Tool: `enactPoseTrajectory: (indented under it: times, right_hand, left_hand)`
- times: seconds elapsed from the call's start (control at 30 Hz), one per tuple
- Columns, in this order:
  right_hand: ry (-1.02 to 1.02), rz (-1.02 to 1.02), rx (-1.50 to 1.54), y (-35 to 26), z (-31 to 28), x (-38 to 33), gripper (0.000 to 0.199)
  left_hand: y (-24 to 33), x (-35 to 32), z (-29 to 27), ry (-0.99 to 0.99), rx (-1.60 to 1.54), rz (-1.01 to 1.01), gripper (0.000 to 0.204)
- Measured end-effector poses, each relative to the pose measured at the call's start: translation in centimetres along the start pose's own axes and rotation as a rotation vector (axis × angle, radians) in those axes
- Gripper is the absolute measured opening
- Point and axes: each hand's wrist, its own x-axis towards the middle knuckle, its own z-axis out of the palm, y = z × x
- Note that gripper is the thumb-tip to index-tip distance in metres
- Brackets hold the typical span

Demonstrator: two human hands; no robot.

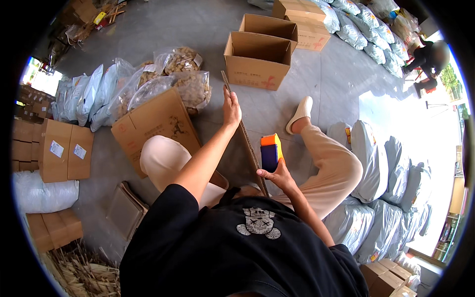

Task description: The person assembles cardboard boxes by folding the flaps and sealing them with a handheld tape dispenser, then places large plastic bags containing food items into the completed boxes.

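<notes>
The brown cardboard panel (241, 129) stands nearly edge-on between the person's knees, its long edge running from 11 o'clock down to 5. The left hand (231, 110) lies flat on its left face, fingers extended; the right hand (279, 176) grips an orange and dark-blue tool (270, 154), thumb at the panel's edge. Grey floor (336, 74) gives room from 1 to 2 o'clock, past the pale shoe (300, 114). On the other side, a leaning carton (148, 126) crowds the panel at 9 o'clock, with clear bags (184, 81) of brown pieces at 10. Open cartons (260, 64) sit near its top end at 12. Farther off, grey sacks (371, 163) line 3 to 4 o'clock, stacked cartons (65, 151) 9, and another person (424, 58) is at 2, by bright light.
</notes>
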Motion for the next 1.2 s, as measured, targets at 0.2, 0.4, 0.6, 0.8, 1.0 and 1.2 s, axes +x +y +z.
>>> enactPoseTrajectory:
  times: [0.2,0.4,0.6,0.8,1.0,1.2]
  right_hand:
    - [0.115,0.026,-0.113,-1.0,-0.7,-0.7,0.079]
    - [0.479,-0.028,-0.461,-4.2,-3.0,-0.8,0.052]
    - [0.609,-0.156,-0.537,-4.7,-4.7,1.0,0.047]
    - [0.833,0.018,-0.178,-3.3,-7.4,1.2,0.054]
    - [0.736,-0.357,-0.097,-2.7,-4.3,-3.9,0.04]
    - [0.325,-0.794,-0.547,-2.3,0.1,-3.7,0.043]
  left_hand:
    - [1.5,-0.6,-3.5,0.004,0.253,-0.014,0.056]
    - [1.0,-0.3,-7.8,-0.047,0.632,0.019,0.069]
    - [1.5,0.9,-9.8,-0.204,0.539,-0.187,0.067]
    - [4.1,1.5,-14.4,-0.811,0.783,0.192,0.07]
    - [8.3,0.1,-12.8,-0.925,1.112,0.093,0.076]
    - [8.9,-5.4,-10.6,-1.013,1.204,0.446,0.079]
